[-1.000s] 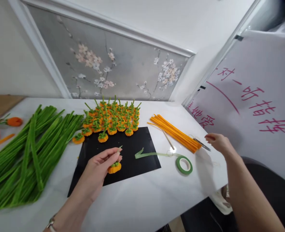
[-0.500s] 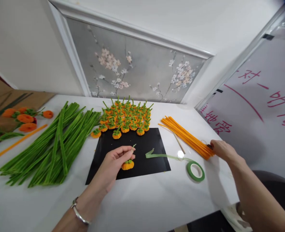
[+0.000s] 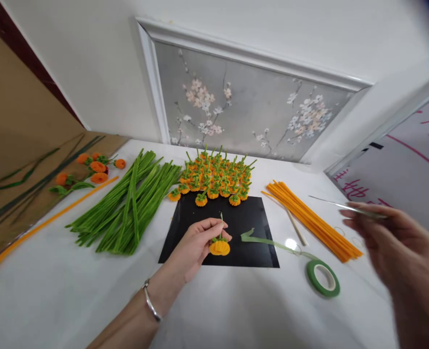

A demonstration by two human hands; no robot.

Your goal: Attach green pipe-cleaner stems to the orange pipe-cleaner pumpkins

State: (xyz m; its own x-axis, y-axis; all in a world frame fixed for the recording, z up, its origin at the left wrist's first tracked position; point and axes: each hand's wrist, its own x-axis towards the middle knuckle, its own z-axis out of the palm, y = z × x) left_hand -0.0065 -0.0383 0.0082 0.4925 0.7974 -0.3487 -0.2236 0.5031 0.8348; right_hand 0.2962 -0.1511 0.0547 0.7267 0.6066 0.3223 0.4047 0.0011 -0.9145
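Note:
My left hand [image 3: 203, 242] pinches the short green stem of a small orange pumpkin [image 3: 220, 248] made of fuzzy pipe cleaner. The pumpkin hangs below the fingers, over the front of a black mat [image 3: 261, 218]. At the right, my right hand [image 3: 392, 242] is closed on a slim, pointed silver tool [image 3: 345, 205], blurred by motion. Its tip points left, above the bundle of orange pipe cleaners [image 3: 309, 218]; whether it is tweezers or scissors I cannot tell. A roll of green floral tape [image 3: 312, 278] lies between the hands, its loose end reaching onto the mat.
Several finished orange pumpkins [image 3: 214, 177] with green stems crowd behind the mat. To the left lies a heap of green pipe cleaners [image 3: 127, 208], with orange flowers [image 3: 98, 167] on brown paper beyond. A thin stick [image 3: 296, 227] rests beside the orange bundle. Wall and whiteboard [image 3: 418, 155] bound the table.
My right hand has picked up the metal tool from by the orange bundle's near end and raised it. The left hand still holds the pumpkin. The view has swung left.

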